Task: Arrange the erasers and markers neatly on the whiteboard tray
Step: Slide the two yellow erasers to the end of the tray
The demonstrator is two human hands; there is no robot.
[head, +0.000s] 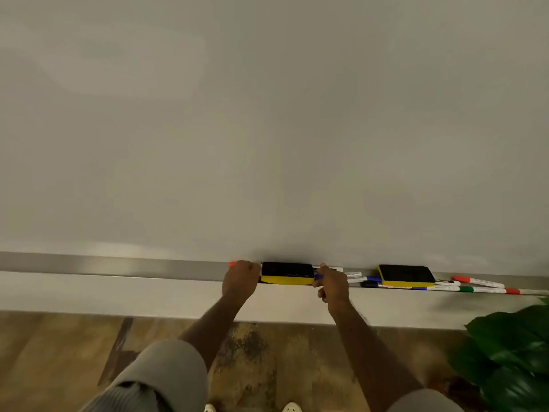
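Two bare forearms reach up from the bottom of the frame toward its lower centre, emerging from grey sleeves pushed back near the elbows. The left hand [241,278], just left of centre, is curled into a loose fist with knuckles toward the camera. The right hand [332,282], just right of centre, has its fingers folded under and its thumb pointing up; what either hand grips cannot be made out.

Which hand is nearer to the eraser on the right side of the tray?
Right. The right hand sits between the two erasers, left of the right eraser. The left hand is farther, beyond the left eraser.
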